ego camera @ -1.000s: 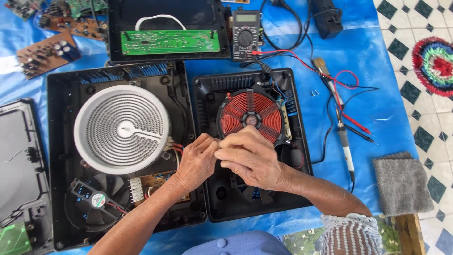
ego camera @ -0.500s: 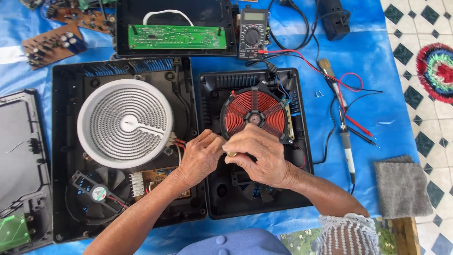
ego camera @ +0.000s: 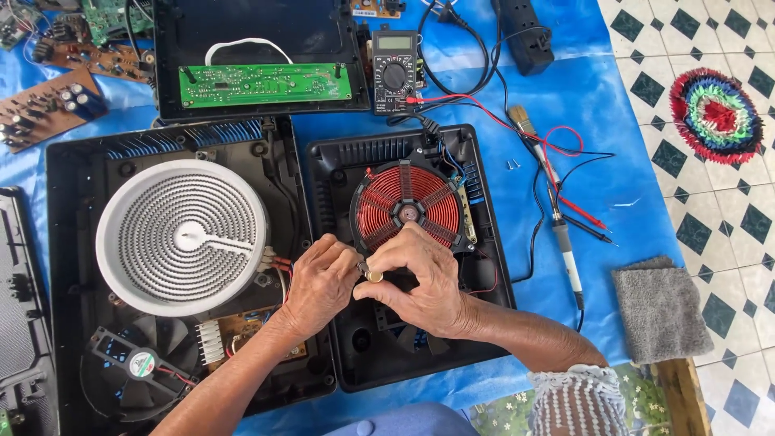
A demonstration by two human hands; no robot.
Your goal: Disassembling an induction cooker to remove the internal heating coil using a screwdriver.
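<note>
fingers (ego camera: 355,270) of both hands pinch a small brass part (ego camera: 374,276) between them.

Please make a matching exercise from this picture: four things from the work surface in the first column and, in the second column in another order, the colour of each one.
Things:
1. circuit board
2. induction coil
3. folded cloth
4. radiant heating element

Colours:
A. grey
B. white
C. green
D. copper red

Pairs: 1-C, 2-D, 3-A, 4-B
</note>
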